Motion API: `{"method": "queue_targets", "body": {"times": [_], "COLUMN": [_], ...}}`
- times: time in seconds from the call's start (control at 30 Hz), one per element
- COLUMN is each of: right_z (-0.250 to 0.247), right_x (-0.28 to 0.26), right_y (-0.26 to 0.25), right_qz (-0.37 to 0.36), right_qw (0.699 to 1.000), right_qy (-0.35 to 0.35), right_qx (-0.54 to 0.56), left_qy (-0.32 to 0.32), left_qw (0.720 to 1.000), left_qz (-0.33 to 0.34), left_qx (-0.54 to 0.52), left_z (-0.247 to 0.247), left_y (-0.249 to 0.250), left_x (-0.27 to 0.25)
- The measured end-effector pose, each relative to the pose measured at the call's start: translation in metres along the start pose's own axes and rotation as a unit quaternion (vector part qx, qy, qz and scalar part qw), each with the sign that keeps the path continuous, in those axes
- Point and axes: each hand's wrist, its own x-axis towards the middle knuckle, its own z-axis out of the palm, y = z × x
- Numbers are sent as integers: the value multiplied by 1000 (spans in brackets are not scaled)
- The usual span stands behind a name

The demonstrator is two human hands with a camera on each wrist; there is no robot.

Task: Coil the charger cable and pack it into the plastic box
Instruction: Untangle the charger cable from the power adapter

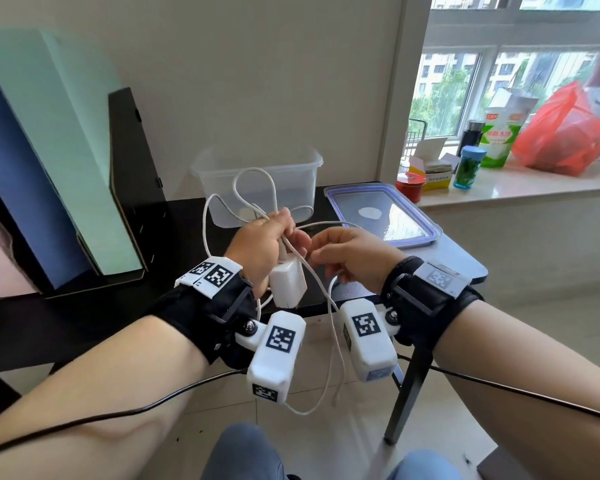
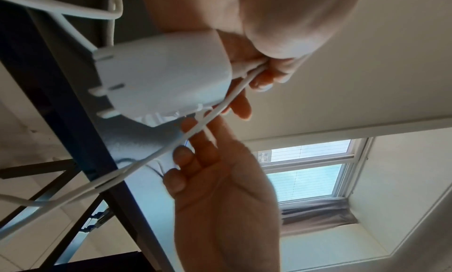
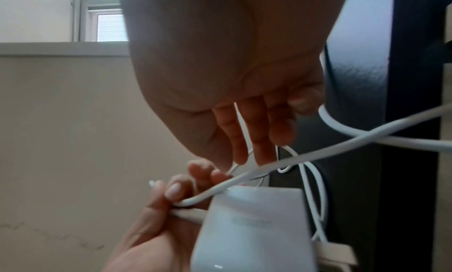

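Note:
My left hand (image 1: 274,237) grips several loops of the white charger cable (image 1: 204,226) just above the white adapter (image 1: 288,282), which hangs below its fingers. My right hand (image 1: 343,254) is close beside it, fingers curled round a strand whose free end dangles under the table edge. In the left wrist view the left hand (image 2: 269,34) pinches the cable (image 2: 156,152) at the adapter (image 2: 161,77), and the right hand (image 2: 220,189) lies below. In the right wrist view a thin strand runs between the right hand's (image 3: 232,63) fingers, above the adapter (image 3: 249,228). The clear plastic box (image 1: 312,161) stands open behind the hands.
The box's blue-rimmed lid (image 1: 430,233) lies flat to the right on the black table (image 1: 174,216). A tall teal and blue carton (image 1: 49,150) leans at the left. On the windowsill stand a red tin (image 1: 411,185), a jar (image 1: 468,168) and a red bag (image 1: 565,133).

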Motion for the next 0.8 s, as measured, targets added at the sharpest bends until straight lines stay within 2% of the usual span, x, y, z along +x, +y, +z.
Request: {"method": "queue_targets", "body": {"times": [0.1, 0.17, 0.27, 0.5, 0.67, 0.8], "right_z": [8, 12, 14, 17, 18, 19], "right_x": [-5, -7, -10, -12, -11, -12], "right_y": [4, 5, 7, 7, 6, 6], "right_qz": [24, 38, 54, 5, 13, 6], "right_qw": [998, 994, 984, 986, 971, 970], "right_qy": [-59, -70, -63, -36, -22, -8], "right_qx": [-21, -70, -160, -161, -238, -243], "left_qy": [0, -1, -2, -6, -8, -12], "left_qw": [999, 998, 998, 997, 997, 992], "left_qz": [10, 19, 48, 45, 33, 27], "left_qx": [-47, -59, -51, -68, -72, -122], "left_z": [-5, -8, -16, -35, -42, -44], "left_y": [3, 5, 9, 19, 20, 23], "left_x": [0, 0, 1, 0, -4, -6]}}
